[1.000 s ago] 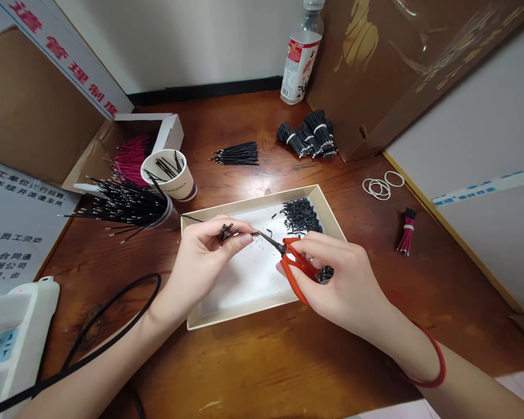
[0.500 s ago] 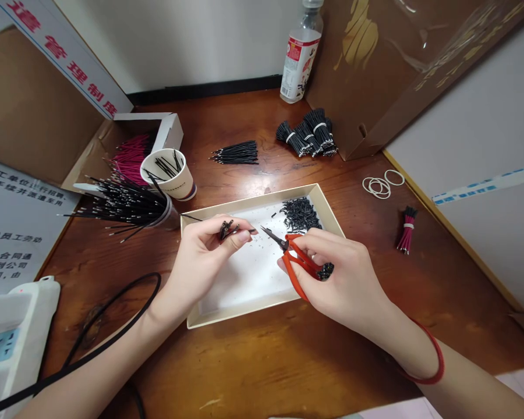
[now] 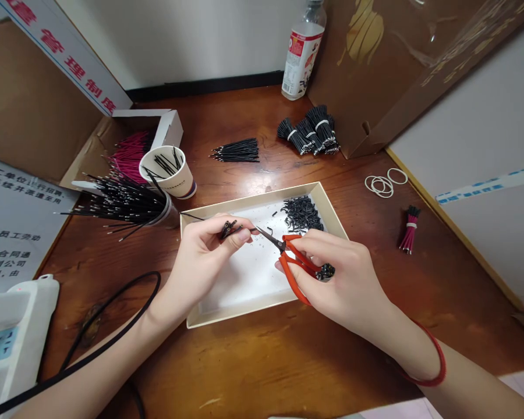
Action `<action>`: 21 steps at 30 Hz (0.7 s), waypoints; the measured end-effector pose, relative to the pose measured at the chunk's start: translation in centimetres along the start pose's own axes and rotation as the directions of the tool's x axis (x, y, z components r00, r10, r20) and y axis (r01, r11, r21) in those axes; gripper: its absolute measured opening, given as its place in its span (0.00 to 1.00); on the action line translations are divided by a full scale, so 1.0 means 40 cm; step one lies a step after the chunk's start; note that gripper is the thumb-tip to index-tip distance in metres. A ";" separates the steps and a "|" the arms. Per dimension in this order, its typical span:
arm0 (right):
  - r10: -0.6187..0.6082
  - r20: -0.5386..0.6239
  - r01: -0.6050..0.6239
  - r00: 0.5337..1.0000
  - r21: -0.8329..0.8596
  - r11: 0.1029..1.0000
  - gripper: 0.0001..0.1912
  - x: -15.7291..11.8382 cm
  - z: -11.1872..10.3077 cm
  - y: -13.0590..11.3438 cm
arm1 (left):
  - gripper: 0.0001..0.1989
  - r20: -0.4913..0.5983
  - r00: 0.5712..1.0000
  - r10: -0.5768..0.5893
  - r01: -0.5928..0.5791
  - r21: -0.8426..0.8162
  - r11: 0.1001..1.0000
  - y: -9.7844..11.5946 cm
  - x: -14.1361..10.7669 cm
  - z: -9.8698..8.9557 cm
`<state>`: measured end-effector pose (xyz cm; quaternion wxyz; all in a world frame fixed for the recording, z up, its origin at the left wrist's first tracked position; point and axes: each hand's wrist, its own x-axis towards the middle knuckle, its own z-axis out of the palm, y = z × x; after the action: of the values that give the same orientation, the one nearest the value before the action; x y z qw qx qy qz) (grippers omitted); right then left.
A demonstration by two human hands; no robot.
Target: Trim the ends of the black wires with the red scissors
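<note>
While our left hand (image 3: 210,247) pinches a set of black wires (image 3: 230,228) over the tray (image 3: 250,203), our right hand (image 3: 340,265) has the orange-handled snips (image 3: 283,247). Left fingers: thumb and index pressed together, one wire sticking out to the right, the others bunched behind it. Right fingers: curled round both handles. Blades look nearly together, tips right at that wire's end; can't tell if they touch it. Dark bunch of wire ends (image 3: 326,272) shows under our right palm; can't tell how firmly it's gripped.

Black clippings (image 3: 303,214) are piled in the tray's far right corner, a few loose bits nearer the middle. Left of the tray on the bench (image 3: 244,364): clear cup of black wires (image 3: 122,198), paper cup (image 3: 174,181) just beside it. Far side: loose black wires (image 3: 236,150), then banded bundles (image 3: 310,132) farther right, near the bottle (image 3: 303,58).
</note>
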<state>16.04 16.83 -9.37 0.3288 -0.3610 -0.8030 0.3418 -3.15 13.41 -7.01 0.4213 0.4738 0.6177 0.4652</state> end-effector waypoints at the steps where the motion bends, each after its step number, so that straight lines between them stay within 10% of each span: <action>1: 0.001 0.002 -0.001 1.000 -0.003 1.000 0.04 0.000 0.000 0.000 | 0.03 -0.001 1.000 0.001 -0.001 0.005 1.000 0.000 0.000 0.000; 21: 0.039 0.031 -0.039 0.999 0.002 0.999 0.11 0.005 -0.006 -0.009 | 0.06 0.053 0.998 0.024 -0.028 0.077 0.997 0.001 -0.001 -0.003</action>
<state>16.00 16.89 -8.91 0.3099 -0.3708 -0.8003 0.3550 -3.25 13.34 -6.93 0.4124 0.5096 0.6180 0.4340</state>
